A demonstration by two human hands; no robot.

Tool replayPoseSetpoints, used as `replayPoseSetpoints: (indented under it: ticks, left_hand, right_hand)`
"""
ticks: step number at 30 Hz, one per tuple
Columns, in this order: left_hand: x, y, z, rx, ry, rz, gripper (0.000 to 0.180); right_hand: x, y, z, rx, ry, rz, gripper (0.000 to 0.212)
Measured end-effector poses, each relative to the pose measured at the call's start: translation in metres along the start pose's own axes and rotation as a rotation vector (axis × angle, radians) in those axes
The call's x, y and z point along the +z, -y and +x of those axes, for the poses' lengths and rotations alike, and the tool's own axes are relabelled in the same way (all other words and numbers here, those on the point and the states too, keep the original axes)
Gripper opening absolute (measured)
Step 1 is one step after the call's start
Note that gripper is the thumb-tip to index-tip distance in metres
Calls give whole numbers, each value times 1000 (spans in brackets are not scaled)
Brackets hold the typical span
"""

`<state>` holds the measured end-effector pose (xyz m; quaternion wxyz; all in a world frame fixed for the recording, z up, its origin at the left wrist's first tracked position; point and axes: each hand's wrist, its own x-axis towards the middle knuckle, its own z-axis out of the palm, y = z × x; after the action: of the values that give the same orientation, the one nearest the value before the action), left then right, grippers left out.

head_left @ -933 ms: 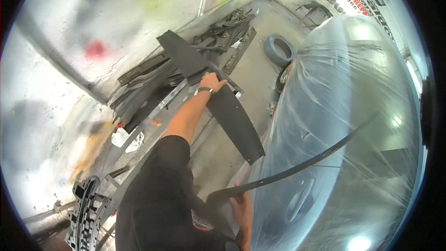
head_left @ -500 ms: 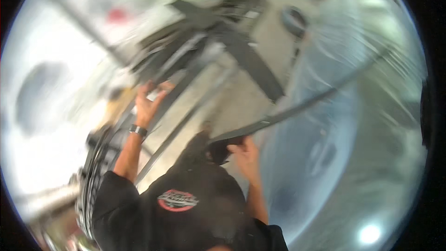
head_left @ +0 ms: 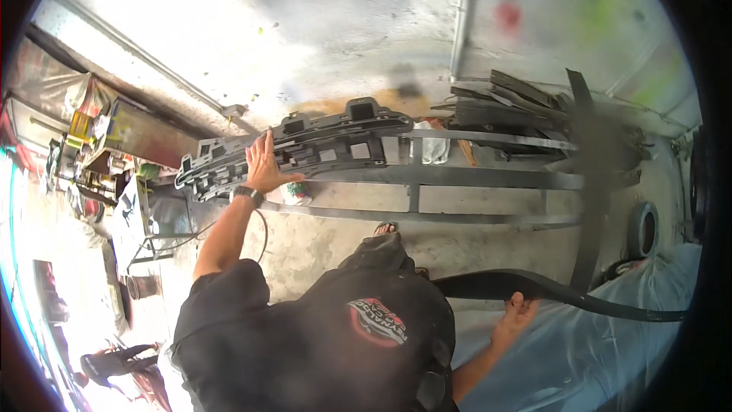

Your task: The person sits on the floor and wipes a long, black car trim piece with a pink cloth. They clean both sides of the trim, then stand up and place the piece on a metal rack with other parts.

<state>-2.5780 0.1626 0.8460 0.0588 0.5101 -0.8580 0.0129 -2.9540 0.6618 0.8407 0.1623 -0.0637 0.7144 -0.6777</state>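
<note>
My left hand (head_left: 264, 166) lies on a long black plastic bumper grille (head_left: 335, 149), its fingers stretched and the thumb apart. The grille, full of square openings, rests on the left part of a dark metal rail stand (head_left: 488, 176). Low on the right, my right hand (head_left: 515, 322) has its fingers curled on the lower edge of a long, curved black trim strip (head_left: 549, 287). That strip runs from beside my body out to the right. Another flat dark strip (head_left: 591, 206) crosses the stand's right end, partly blurred.
Dark panels (head_left: 507, 103) are piled by the paint-marked wall (head_left: 343, 23). A can (head_left: 296, 193) shows under the stand's near rails. At right are a tyre (head_left: 646, 230) and a plastic-covered bulk (head_left: 564, 355). Far left are a cluttered shelf (head_left: 91, 156) and another person (head_left: 118, 364).
The view has swung left, bringing the grille and shelf into sight. My left hand now lies flat on the grille. My right hand still grips the trim strip, now farther out from my body.
</note>
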Motion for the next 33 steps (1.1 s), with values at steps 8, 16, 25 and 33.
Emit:
replayPoseSetpoints:
  ticks: [8,16,25,33]
  left_hand:
    - [-30,117,57,-6,445,71,131]
    - [8,155,136,-131,819,-369,109]
    - [8,128,139,-207,1101,-461,94]
    - [17,136,144,-148,1042,-403,86]
  right_hand:
    - [28,7,-6,55,-33,-166,54]
    - [60,25,-14,63,-59,-223,52]
    - [97,52,-29,40,-113,-307,53]
    - [113,53,-38,1,-160,-208,45]
